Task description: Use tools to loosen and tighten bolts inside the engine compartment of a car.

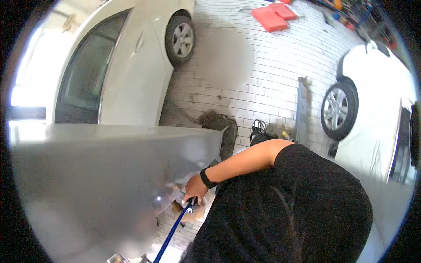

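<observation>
My right arm, in a black short sleeve and with a black band at the wrist, reaches across to the left. My right hand (195, 189) is closed beside the lower edge of a large grey-white car panel (105, 153). Its fingers are around the upper end of a long blue rod-like tool (172, 234), which slants down to the lower edge. A small silver open-jawed wrench end (190, 210) shows just under the fingers; whether it belongs to the blue rod I cannot tell. My left hand does not show. Part of the panel's lower area is blurred.
White cars stand at the left (140, 65) and the right (377, 87). Red flat pads (274, 16) lie on the white tiled floor (267, 61) at the far side. A grey metal bar (301, 109) and a dark stained patch (228, 136) are nearer.
</observation>
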The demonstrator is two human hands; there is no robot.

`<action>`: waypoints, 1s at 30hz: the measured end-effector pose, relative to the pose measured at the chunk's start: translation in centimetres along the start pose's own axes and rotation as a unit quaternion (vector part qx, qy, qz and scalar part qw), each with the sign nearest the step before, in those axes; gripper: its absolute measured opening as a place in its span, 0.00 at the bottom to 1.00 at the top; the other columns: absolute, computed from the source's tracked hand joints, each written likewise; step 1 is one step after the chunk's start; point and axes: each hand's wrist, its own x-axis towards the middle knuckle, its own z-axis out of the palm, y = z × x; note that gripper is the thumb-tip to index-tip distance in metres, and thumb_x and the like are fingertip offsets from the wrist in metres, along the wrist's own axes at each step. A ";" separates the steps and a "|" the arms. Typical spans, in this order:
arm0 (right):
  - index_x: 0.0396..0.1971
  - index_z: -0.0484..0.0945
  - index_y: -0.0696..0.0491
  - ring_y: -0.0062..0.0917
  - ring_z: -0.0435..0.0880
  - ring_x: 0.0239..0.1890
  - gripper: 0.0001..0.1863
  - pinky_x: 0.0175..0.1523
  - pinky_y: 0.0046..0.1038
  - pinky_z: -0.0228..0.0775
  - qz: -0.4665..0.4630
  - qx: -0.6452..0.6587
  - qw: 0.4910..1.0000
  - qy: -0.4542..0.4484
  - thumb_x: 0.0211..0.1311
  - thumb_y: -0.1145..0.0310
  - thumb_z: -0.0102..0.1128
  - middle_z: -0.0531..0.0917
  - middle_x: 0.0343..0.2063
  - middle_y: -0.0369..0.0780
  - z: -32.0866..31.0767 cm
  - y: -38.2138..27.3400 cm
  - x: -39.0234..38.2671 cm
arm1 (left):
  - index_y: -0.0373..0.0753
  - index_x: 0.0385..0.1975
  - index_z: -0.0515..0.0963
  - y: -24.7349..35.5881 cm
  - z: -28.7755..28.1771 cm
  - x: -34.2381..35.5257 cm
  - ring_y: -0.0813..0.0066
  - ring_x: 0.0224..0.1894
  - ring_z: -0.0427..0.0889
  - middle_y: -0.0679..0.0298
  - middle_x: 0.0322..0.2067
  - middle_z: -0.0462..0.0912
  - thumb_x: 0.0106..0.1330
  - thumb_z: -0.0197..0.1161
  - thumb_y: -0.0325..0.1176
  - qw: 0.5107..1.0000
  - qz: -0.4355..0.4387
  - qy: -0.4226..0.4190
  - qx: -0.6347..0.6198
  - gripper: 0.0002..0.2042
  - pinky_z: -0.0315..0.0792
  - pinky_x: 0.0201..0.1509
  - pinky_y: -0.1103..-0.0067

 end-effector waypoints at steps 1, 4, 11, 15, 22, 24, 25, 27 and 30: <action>0.51 0.75 0.43 0.45 0.81 0.42 0.31 0.44 0.46 0.70 -0.010 0.013 0.999 -0.051 0.46 0.51 0.72 0.84 0.36 0.45 -1.3 0.0 -0.7 | 0.33 0.22 0.76 1.6 0.8 -0.5 0.73 0.22 0.79 0.62 0.17 0.78 0.61 0.63 0.48 1.000 -0.019 0.004 -0.009 0.21 0.73 0.30 0.76; 0.51 0.75 0.43 0.46 0.81 0.43 0.29 0.45 0.47 0.71 -0.047 0.014 0.990 -0.132 0.47 0.54 0.71 0.83 0.36 0.45 -4.6 0.5 -4.7 | 0.33 0.22 0.76 7.8 3.3 0.4 0.73 0.22 0.79 0.61 0.17 0.78 0.61 0.63 0.49 0.998 -0.055 0.006 -0.030 0.21 0.73 0.30 0.76; 0.50 0.79 0.44 0.44 0.83 0.41 0.23 0.46 0.44 0.75 0.139 0.001 0.990 -0.031 0.51 0.56 0.64 0.84 0.35 0.47 -16.5 6.3 -21.3 | 0.33 0.22 0.77 21.4 4.5 4.3 0.73 0.22 0.79 0.61 0.17 0.79 0.60 0.63 0.49 0.994 -0.105 -0.018 -0.035 0.20 0.73 0.30 0.76; 0.48 0.80 0.48 0.42 0.83 0.41 0.23 0.48 0.41 0.75 0.218 0.043 0.967 0.126 0.52 0.56 0.63 0.85 0.36 0.47 -21.3 13.2 -31.7 | 0.33 0.22 0.77 29.3 3.3 8.6 0.73 0.22 0.80 0.61 0.17 0.79 0.60 0.63 0.49 0.991 -0.125 -0.032 -0.033 0.20 0.73 0.30 0.76; 0.43 0.81 0.54 0.40 0.84 0.41 0.18 0.45 0.36 0.74 0.421 0.060 0.835 0.350 0.61 0.55 0.60 0.84 0.36 0.49 -25.5 21.8 -53.4 | 0.33 0.22 0.77 40.5 2.7 17.1 0.72 0.22 0.80 0.61 0.18 0.79 0.60 0.64 0.49 0.977 -0.185 -0.015 -0.102 0.20 0.73 0.30 0.76; 0.41 0.81 0.54 0.37 0.84 0.37 0.17 0.42 0.34 0.73 0.532 0.061 0.758 0.372 0.63 0.56 0.60 0.84 0.33 0.48 -21.9 24.6 -62.8 | 0.33 0.22 0.77 45.7 0.8 22.7 0.72 0.22 0.80 0.61 0.18 0.79 0.59 0.64 0.49 0.973 -0.188 -0.003 -0.133 0.20 0.74 0.30 0.76; 0.39 0.82 0.56 0.38 0.81 0.42 0.16 0.46 0.33 0.71 0.594 0.092 0.697 0.391 0.62 0.58 0.60 0.84 0.36 0.48 -20.0 25.1 -66.8 | 0.34 0.22 0.79 48.9 -1.0 25.6 0.71 0.21 0.80 0.60 0.17 0.80 0.58 0.65 0.48 0.958 -0.218 0.002 -0.185 0.19 0.74 0.30 0.75; 0.36 0.81 0.59 0.29 0.81 0.35 0.19 0.43 0.32 0.71 0.540 0.092 0.673 0.497 0.63 0.56 0.60 0.83 0.31 0.45 -15.2 25.3 -74.5 | 0.34 0.20 0.79 55.7 -4.9 30.9 0.69 0.19 0.79 0.60 0.16 0.80 0.56 0.66 0.46 0.950 -0.206 0.006 -0.232 0.18 0.74 0.26 0.73; 0.30 0.78 0.63 0.27 0.73 0.27 0.24 0.36 0.35 0.66 0.693 0.012 0.477 0.540 0.61 0.52 0.61 0.78 0.20 0.43 -8.2 22.2 -81.2 | 0.36 0.15 0.78 62.2 -9.4 39.3 0.69 0.14 0.77 0.61 0.14 0.78 0.55 0.65 0.45 0.975 -0.094 0.063 -0.192 0.18 0.71 0.21 0.72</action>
